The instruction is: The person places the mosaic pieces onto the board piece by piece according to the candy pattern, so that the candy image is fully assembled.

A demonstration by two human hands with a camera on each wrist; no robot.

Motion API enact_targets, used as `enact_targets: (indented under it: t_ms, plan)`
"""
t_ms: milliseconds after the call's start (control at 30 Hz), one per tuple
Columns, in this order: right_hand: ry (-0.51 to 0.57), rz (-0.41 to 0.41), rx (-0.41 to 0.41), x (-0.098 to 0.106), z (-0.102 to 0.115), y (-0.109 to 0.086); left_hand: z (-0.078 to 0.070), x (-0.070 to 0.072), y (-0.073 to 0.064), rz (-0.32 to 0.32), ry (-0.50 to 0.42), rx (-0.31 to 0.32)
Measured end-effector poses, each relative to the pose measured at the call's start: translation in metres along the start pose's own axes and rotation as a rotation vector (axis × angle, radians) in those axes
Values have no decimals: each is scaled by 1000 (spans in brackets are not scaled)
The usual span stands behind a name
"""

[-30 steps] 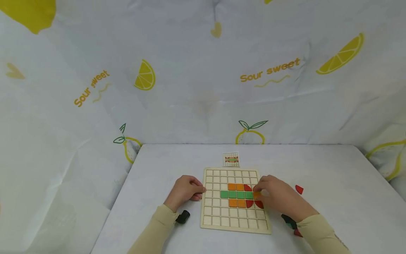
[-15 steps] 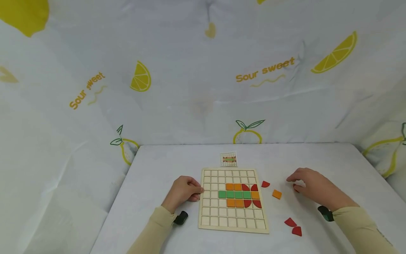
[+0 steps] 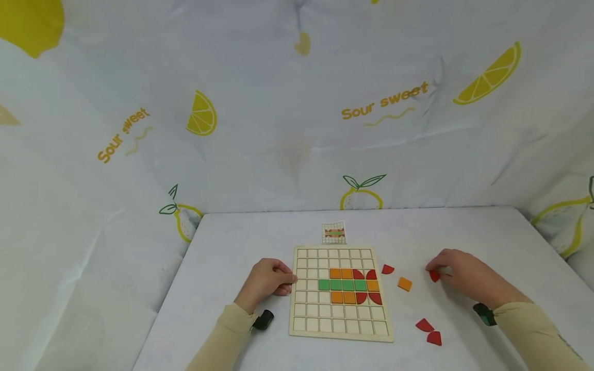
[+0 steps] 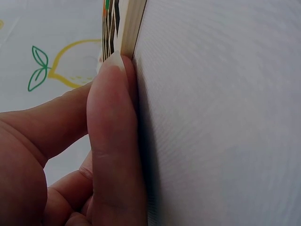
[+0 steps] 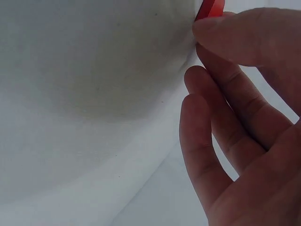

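Observation:
My left hand pinches the left edge of a pale wooden grid board between thumb and finger. In the left wrist view the thumb lies right at the board's side edge. Green squares, orange squares and red quarter-circle tiles fill cells on the board's right half. Off to the right, my right hand pinches a red quarter-circle tile. Its red edge shows between thumb and forefinger in the right wrist view.
Beyond the board lies a small pattern card. Between the board and my right hand are a red tile and an orange square tile. Two more red tiles lie nearer me. A lemon-print cloth hangs behind the table.
My right hand has left the board's right edge, where an orange square now sits in its cell, and moved right to take hold of a red tile. The left hand stays at the board.

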State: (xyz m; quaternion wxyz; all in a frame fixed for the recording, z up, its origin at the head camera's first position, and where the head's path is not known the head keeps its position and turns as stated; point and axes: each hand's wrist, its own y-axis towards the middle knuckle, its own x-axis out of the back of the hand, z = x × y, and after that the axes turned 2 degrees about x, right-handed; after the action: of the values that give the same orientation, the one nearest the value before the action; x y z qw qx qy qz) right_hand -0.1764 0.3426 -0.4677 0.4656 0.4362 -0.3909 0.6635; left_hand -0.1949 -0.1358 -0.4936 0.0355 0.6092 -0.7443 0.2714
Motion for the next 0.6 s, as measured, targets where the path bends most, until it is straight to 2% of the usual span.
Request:
enact_targets:
  t_ms: [367,600]
  plan:
    - [54,-12,-11,0,-6,-2,0,1,-1,15,-20,-13]
    - [102,-3,-33,-4,8,4,1,1,0,15,-16,-24]
